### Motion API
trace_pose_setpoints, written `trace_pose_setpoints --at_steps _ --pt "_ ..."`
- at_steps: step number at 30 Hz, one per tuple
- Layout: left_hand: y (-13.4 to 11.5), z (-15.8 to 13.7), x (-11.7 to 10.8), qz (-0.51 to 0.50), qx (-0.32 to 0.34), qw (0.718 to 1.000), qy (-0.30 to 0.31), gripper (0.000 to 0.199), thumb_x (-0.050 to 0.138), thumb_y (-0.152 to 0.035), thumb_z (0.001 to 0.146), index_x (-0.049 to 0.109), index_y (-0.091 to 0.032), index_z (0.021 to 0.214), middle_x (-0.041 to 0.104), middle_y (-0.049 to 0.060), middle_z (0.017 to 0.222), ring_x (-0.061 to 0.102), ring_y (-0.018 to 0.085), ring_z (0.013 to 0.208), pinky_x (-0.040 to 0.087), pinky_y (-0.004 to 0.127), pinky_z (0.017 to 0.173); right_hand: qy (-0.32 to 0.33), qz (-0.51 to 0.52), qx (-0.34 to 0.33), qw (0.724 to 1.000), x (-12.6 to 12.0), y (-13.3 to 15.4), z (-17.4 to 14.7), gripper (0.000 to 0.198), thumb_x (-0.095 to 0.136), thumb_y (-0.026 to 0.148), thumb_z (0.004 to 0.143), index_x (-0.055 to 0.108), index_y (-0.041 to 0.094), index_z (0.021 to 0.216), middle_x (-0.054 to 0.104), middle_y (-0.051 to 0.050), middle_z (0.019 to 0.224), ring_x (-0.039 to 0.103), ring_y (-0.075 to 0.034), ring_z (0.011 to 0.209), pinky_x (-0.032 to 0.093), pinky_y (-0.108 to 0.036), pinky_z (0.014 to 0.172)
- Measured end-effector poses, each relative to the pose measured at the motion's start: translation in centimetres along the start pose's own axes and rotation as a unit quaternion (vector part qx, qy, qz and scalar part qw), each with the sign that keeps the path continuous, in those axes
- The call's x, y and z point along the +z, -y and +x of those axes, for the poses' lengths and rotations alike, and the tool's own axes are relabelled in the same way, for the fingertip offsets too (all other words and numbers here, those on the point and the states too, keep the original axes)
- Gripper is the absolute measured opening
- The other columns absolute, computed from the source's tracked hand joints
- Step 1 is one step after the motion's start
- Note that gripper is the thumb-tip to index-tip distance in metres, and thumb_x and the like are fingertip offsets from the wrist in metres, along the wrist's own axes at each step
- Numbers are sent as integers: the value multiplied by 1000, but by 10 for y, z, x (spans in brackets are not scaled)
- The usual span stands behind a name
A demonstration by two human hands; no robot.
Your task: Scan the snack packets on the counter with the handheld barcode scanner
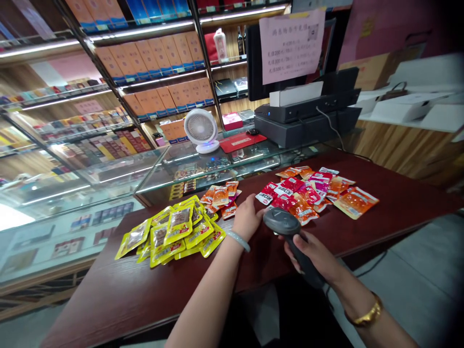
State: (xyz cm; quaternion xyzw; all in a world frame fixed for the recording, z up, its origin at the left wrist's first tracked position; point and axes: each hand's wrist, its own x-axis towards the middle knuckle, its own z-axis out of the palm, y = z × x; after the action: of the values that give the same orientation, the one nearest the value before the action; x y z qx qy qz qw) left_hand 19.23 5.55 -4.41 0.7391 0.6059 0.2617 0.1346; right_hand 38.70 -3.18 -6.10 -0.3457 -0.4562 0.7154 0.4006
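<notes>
My right hand (311, 253) is closed round the handle of a dark grey barcode scanner (282, 221), whose head points away over the table. My left hand (247, 220) is just left of the scanner head, low over the table; its thumb stands apart from the fingers, nothing shows in it, and its fingertips are partly hidden. Beyond the scanner lies a spread of red, pink and orange snack packets (304, 191). A smaller heap of orange packets (220, 195) is left of my left hand. Yellow snack packets (179, 224) are piled further left.
The dark red table (119, 295) meets a glass display counter (188, 169). On the counter are a white fan (201, 128), a red mat (242, 142), and a black cash-register set (308, 118) with a monitor behind a pink notice (292, 46). Stocked shelves stand behind.
</notes>
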Motion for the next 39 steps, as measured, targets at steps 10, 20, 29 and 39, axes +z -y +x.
trace_pose_setpoints --at_steps 10,20,29,39 --pt "21 -47 -26 206 8 970 131 78 54 -53 84 34 -7 144 43 25 143 39 33 136 31 42 109 28 -6 1 1000 3 -7 5 53 62 66 77 53 17 95 53 5 60 49 -7 38 38 -18 36" --pt "35 -43 -50 304 -100 947 5 44 51 -53 86 65 -15 102 66 16 104 58 29 106 42 38 92 30 -7 -11 999 2 -6 2 52 62 65 78 53 16 95 53 6 60 48 -6 38 39 -18 36" --pt "30 -54 -50 280 -12 952 126 55 51 -55 86 54 -23 130 61 14 126 57 28 114 44 36 90 33 -5 -15 999 -3 -10 0 52 62 64 78 53 16 96 52 6 60 49 -6 39 39 -17 36" --pt "23 -65 -48 320 -67 944 47 46 51 -57 84 64 -14 94 64 16 100 57 32 103 42 41 85 35 -11 -8 999 -2 -7 -1 52 62 65 77 53 17 93 53 6 58 48 -6 38 39 -17 36"
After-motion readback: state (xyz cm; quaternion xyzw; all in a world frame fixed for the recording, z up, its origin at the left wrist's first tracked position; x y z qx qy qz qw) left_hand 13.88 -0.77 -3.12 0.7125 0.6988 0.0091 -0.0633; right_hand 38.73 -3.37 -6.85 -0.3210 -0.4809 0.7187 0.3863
